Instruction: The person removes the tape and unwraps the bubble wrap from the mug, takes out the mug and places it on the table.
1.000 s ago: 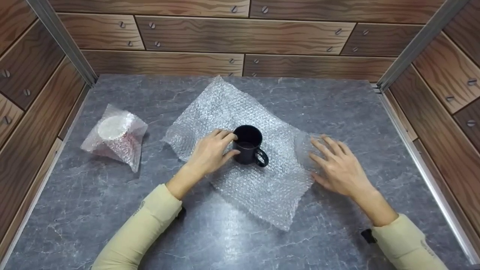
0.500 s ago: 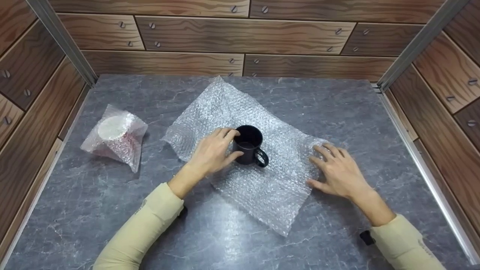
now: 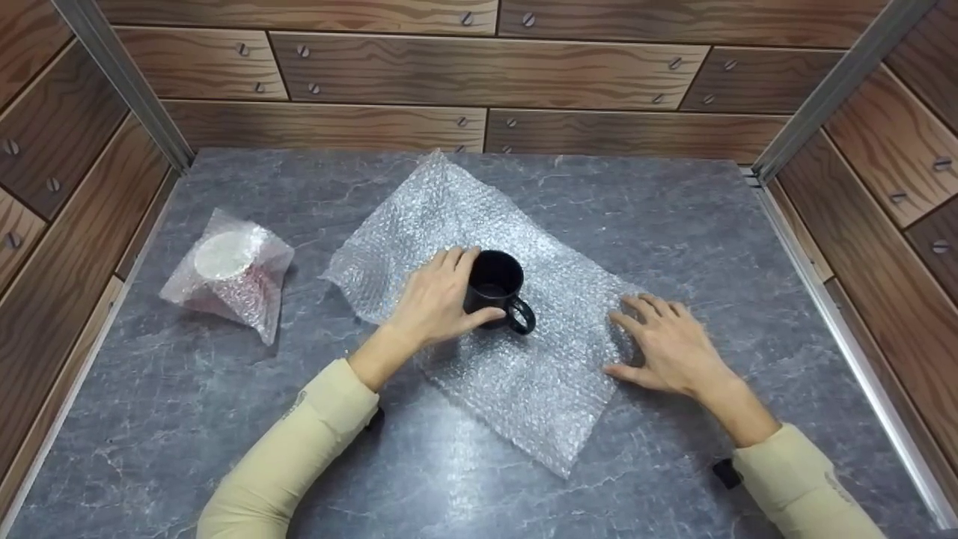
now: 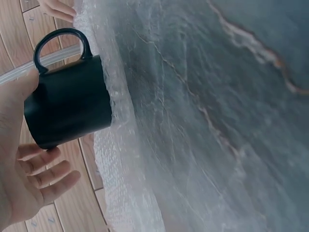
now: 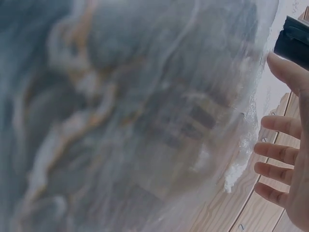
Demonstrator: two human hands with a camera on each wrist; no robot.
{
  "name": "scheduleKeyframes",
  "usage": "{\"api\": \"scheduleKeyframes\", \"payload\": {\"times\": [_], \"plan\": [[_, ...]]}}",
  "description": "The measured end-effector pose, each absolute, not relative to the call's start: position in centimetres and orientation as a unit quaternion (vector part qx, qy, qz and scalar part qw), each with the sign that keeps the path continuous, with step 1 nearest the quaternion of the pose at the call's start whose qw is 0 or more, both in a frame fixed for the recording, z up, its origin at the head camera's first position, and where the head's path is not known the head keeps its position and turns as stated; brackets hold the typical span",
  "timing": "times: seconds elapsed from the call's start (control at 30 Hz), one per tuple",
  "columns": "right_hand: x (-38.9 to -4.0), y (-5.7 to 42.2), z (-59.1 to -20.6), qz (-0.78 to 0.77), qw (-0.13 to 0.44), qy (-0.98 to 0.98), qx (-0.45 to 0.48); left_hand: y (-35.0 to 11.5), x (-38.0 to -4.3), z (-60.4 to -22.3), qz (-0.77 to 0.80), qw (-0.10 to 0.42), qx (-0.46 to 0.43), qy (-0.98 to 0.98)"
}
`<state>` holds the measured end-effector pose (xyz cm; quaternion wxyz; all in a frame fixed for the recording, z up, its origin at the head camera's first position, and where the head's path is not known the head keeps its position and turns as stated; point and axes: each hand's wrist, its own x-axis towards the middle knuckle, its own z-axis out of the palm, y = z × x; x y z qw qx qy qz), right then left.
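A black mug [image 3: 496,278] stands upright on a sheet of bubble wrap [image 3: 539,382], its handle toward the lower right. My left hand [image 3: 430,301] holds the mug from its left side. In the left wrist view the thumb lies against the mug [image 4: 70,104] near the handle, and a fingertip touches the opposite side by the rim. At the right corner of the sheet is my right hand [image 3: 670,348], its fingers spread and slightly bent. The right wrist view shows those fingers [image 5: 277,152] apart, near the wrap's edge; whether they touch it I cannot tell.
To the left, a bubble-wrapped item [image 3: 232,273] with a pale round top and something reddish inside sits on the grey marbled table [image 3: 299,449]. Wood-patterned walls [image 3: 479,71] and metal posts [image 3: 127,82] enclose the back and sides.
My left hand has moved right, its thumb and fingers coming round the mug. My right hand has shifted slightly down and left, and the sheet's right corner has flattened. The mug stays in place.
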<state>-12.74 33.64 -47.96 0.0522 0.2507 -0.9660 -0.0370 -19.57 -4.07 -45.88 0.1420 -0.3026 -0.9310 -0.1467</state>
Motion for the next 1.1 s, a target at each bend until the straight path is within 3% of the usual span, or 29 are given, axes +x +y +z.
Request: {"api": "scheduleKeyframes", "payload": {"times": [0.23,0.83,1.1], "plan": [[-12.9,33.6,-48.2,-0.035,0.064,-0.96,0.272,-3.5,-20.0,-46.1,-0.143,0.124,-0.28,-0.941],[-13.7,33.2,-48.3,-0.054,-0.006,-0.959,0.279,-2.5,-20.8,-46.5,-0.099,0.118,-0.261,-0.953],[-13.8,33.2,-48.1,-0.056,-0.007,-0.958,0.282,-2.2,-21.4,-46.2,-0.078,0.127,-0.251,-0.956]]}}
